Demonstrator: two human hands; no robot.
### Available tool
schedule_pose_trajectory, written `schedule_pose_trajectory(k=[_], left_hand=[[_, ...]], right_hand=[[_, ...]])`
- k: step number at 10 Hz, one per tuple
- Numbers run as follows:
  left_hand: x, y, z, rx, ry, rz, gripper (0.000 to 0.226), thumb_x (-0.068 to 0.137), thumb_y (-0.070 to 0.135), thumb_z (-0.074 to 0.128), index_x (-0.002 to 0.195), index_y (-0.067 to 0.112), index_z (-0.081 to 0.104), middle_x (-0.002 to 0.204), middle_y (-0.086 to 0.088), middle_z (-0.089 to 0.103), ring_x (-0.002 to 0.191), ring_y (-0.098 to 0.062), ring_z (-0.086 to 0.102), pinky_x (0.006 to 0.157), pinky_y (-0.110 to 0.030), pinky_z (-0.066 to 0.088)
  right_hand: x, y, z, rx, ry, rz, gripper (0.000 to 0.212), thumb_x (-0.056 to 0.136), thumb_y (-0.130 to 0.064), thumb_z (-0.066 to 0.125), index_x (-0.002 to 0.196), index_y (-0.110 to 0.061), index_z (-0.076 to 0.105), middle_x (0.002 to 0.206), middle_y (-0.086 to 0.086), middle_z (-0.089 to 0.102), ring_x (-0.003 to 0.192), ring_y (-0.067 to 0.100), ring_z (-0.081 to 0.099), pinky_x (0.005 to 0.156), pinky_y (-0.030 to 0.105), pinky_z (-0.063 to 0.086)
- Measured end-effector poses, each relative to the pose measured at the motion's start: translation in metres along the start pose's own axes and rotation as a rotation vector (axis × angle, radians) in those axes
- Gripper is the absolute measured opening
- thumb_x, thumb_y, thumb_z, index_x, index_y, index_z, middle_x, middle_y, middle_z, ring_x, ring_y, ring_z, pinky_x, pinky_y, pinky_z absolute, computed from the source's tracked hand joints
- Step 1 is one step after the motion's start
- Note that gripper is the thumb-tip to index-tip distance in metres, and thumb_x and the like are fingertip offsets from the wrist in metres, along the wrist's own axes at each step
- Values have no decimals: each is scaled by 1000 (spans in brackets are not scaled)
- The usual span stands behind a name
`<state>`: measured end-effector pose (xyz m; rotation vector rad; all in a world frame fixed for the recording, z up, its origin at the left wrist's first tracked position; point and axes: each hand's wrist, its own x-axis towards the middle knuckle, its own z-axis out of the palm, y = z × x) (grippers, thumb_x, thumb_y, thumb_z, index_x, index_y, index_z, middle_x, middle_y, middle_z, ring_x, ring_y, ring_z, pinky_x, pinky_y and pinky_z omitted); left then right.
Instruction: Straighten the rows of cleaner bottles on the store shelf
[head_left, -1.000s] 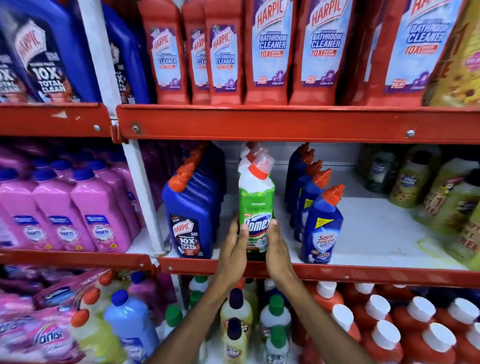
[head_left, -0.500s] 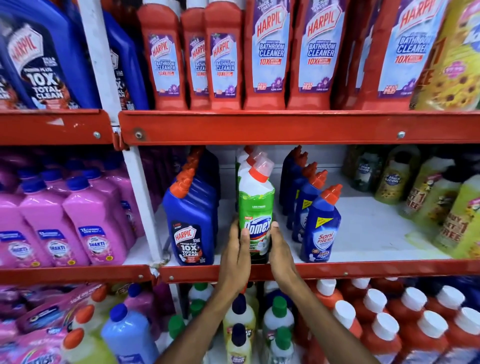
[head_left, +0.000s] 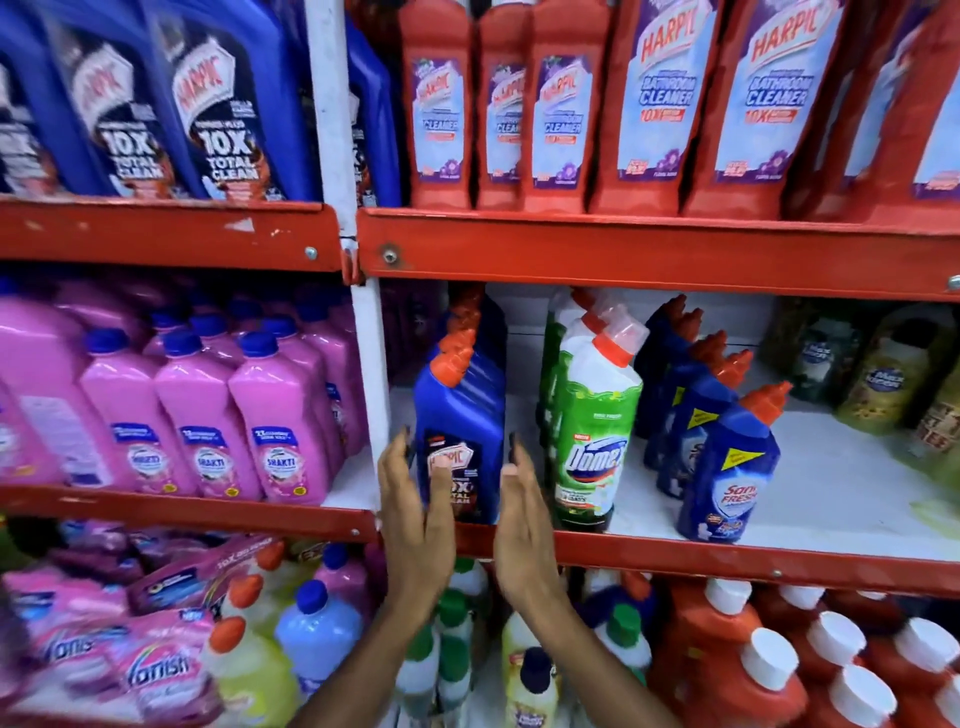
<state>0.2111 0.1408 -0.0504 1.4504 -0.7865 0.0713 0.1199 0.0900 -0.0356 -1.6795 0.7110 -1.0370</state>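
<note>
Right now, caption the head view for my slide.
Both hands flank the front blue Harpic bottle on the red-edged middle shelf.

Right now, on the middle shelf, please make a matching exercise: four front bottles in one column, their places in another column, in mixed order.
Things:
1. Harpic bottle
2. Domex bottle
3. Sani Fresh bottle
4. Pink bottle

Places:
A. left of the white post
B. between the two hands
C. furthest right of the four
D. just right of the right hand

Pairs: 1-B, 2-D, 3-C, 4-A
</note>
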Motion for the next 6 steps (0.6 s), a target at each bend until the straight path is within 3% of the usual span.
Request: schedule_pose_trajectory(k=[1,2,3,4,5,6], left_hand=[[9,-9,2,0,-121,-56,65,93,51,49,151,23,38,148,4,55,132,-15,57,109,-11,40],[9,-7,0,30,-115,-25,64,92,55,51,145,22,42,126,-1,71,109,-14,69,89,-12,51],[5,-10,1,34,-94,7,60,93,55,51,143,25,42,124,0,71,109,-13,70,93,-29,55],[5,-9,1,52,-82,-13,57,95,48,54,146,25,40,129,-3,70,115,-17,68,96,-24,53],[3,-9,-1,40,-94,30,62,96,43,55,151,23,36,141,-4,64,125,-17,64,97,-8,46],[-1,3,-6,145,-50,154,72,96,42,56,158,22,25,166,-1,36,151,-10,37,120,-31,36]], right_hand=[[10,-4,7,-20,-68,111,51,107,-33,25,156,-20,23,165,-6,24,146,-3,19,112,5,9],[13,-4,9,-34,-71,138,52,107,-33,25,156,-17,26,164,-2,27,145,-1,23,113,11,10],[15,0,11,-43,-52,127,51,107,-32,25,156,-17,27,164,-2,28,142,-4,23,114,11,10],[16,3,11,-38,-45,106,51,106,-34,24,156,-20,27,163,-1,32,150,6,26,125,30,15],[16,4,8,-42,-33,106,52,106,-37,25,155,-20,29,163,0,31,151,10,26,126,39,17],[8,-4,-1,-29,132,-69,54,100,-41,30,149,-22,41,155,-9,42,144,4,37,123,37,29]])
